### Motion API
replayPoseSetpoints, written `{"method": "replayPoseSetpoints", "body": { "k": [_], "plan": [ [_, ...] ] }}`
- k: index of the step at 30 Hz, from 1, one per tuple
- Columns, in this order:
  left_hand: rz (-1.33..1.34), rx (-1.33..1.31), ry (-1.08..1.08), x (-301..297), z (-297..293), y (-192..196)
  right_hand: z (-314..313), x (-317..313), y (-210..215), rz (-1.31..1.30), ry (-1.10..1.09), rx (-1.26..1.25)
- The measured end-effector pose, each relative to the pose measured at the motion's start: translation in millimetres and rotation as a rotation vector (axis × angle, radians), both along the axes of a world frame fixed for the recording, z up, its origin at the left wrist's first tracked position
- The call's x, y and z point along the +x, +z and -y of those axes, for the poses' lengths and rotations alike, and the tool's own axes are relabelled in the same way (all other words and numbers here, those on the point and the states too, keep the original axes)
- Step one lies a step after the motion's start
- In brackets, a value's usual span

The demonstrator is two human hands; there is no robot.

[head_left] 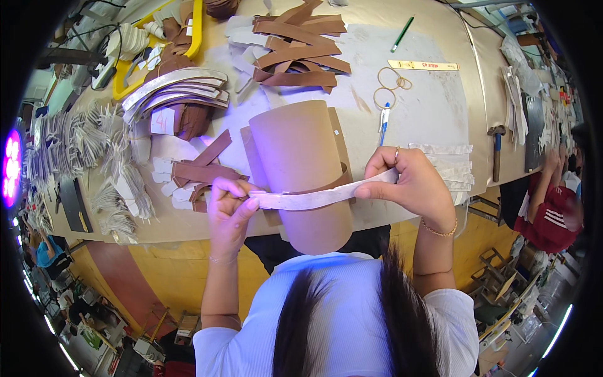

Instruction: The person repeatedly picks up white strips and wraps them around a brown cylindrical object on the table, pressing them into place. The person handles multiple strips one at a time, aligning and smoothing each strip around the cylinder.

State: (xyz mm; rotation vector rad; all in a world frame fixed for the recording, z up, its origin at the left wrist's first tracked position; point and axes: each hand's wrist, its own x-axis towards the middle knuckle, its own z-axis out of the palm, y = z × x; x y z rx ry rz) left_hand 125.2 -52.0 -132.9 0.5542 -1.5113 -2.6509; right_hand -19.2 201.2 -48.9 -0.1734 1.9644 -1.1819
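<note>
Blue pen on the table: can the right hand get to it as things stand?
Probably yes, but not straight away. The blue pen lies on the table just beyond the right hand, with nothing between them. That hand is pinching one end of the white strip, so it would need to let go first.

- Your hands work over the near edge of a tan table (440, 38).
- Beyond your left hand (229, 210): brown strips (201, 173), curved white strips (176, 85).
- Beyond your right hand (408, 182): blue pen (384, 121), rubber bands (391, 85), ruler (423, 65), green pencil (402, 33).
- Right of it: white pieces (455, 166), hammer (497, 147).
- Between both: cardboard tube (301, 157).
- Far centre: brown strip pile (301, 53).
</note>
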Motion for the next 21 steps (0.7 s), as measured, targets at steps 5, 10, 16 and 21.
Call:
{"method": "replayPoseSetpoints", "body": {
  "k": [5, 10, 16, 21],
  "plan": [
    [-0.005, 0.029, -0.04, 0, 6, -3, -8, -1, -19, -0.036, 0.014, -0.155],
    [-0.003, 0.076, -0.038, -2, 2, -5, -7, 0, -34, 0.083, -0.006, -0.225],
    [-0.002, 0.059, -0.042, -3, 2, -8, -8, 1, -52, 0.118, -0.025, -0.301],
    [0.015, 0.067, -0.035, -3, -1, -7, -6, 3, -62, 0.194, -0.043, -0.315]
  ]
}}
